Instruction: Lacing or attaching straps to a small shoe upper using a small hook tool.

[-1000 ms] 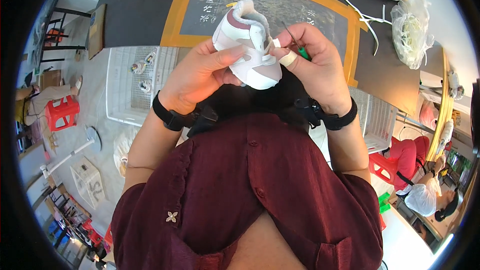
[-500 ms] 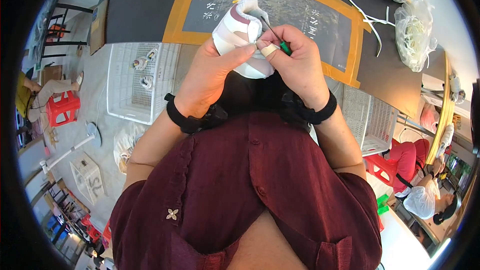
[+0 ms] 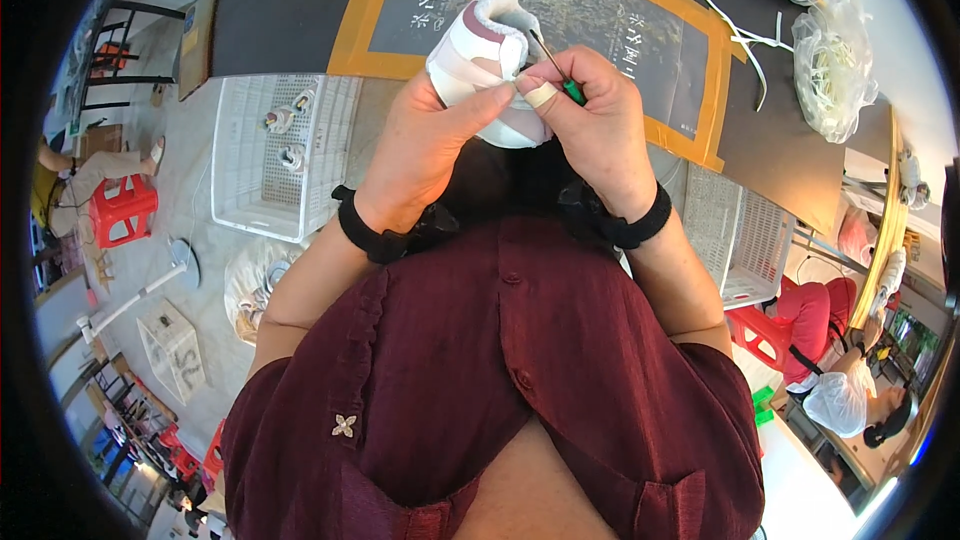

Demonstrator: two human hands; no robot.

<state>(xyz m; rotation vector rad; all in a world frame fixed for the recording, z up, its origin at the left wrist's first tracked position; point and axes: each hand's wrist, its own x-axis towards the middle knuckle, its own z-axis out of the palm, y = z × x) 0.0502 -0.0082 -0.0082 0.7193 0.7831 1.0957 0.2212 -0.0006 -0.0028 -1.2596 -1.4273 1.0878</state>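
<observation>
Since the earlier frames both hands have climbed with the shoe toward the top of the view, so that it now hangs over the near orange border of the dark cutting mat [image 3: 600,30] rather than lower against the dark red shirt [image 3: 480,360]. Far left, a red stool [image 3: 125,210] stands on the floor by a seated person's leg, and beside it a white slatted crate [image 3: 250,155] holds two small shoes (both lie near its upper part). Below the crate sits a clear bag [image 3: 255,280] of pale pieces. Next comes the left hand [image 3: 425,145], a black band at its wrist, its fingers curled round the side of the small white shoe [image 3: 480,60], thumb stretched across toward the other hand, so it grips the shoe firmly. The shoe has a dark pink collar lining and points its opening upward, held in the air just above the mat's edge. The right hand [image 3: 600,130] is pinched closed on a thin tool with a green handle [image 3: 560,75], whose metal tip reaches into the shoe's opening; a pale tape wraps one fingertip, probably the thumb, though the angle makes that unsure. Further right, white laces [image 3: 740,35] lie on the dark tabletop, then a clear bag of white strips [image 3: 835,70], and below it another white crate [image 3: 735,230].
</observation>
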